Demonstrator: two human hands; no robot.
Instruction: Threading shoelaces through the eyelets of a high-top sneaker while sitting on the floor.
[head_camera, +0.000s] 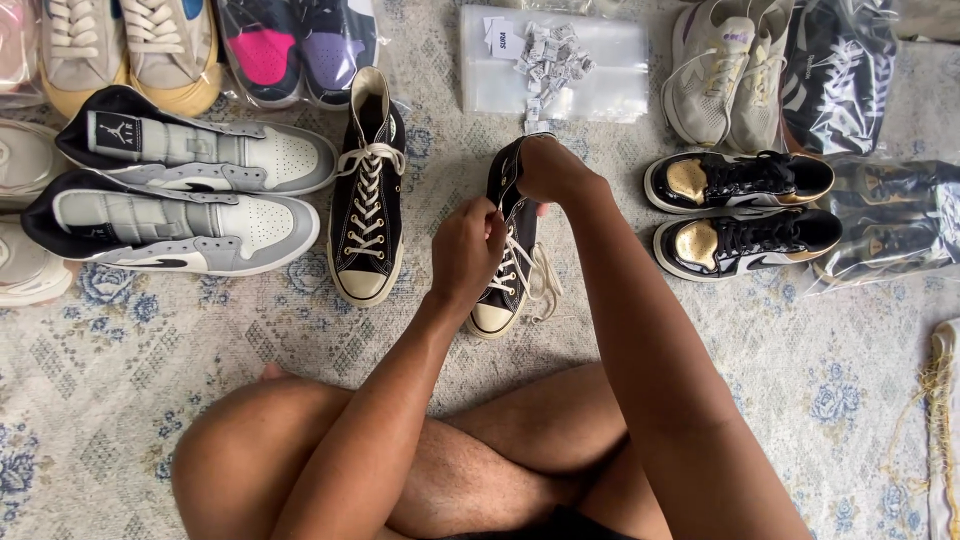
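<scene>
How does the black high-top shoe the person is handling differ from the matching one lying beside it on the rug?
The handled high-top is gripped by both hands, the left hand at its laces and the right hand at its collar; the other high-top lies untouched. The handled high-top's lace hangs loose to its right side, while the other high-top's lace is threaded neatly up. Hands hide much of the handled high-top; the other shows fully. Both are black with white laces and pale toe caps.

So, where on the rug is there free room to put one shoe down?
Bare rug lies below the grey sneakers, left of the knee. Another patch is below the gold-toed pair. The top row is crowded with shoes and bags; both hands hold the black high-top.
</scene>
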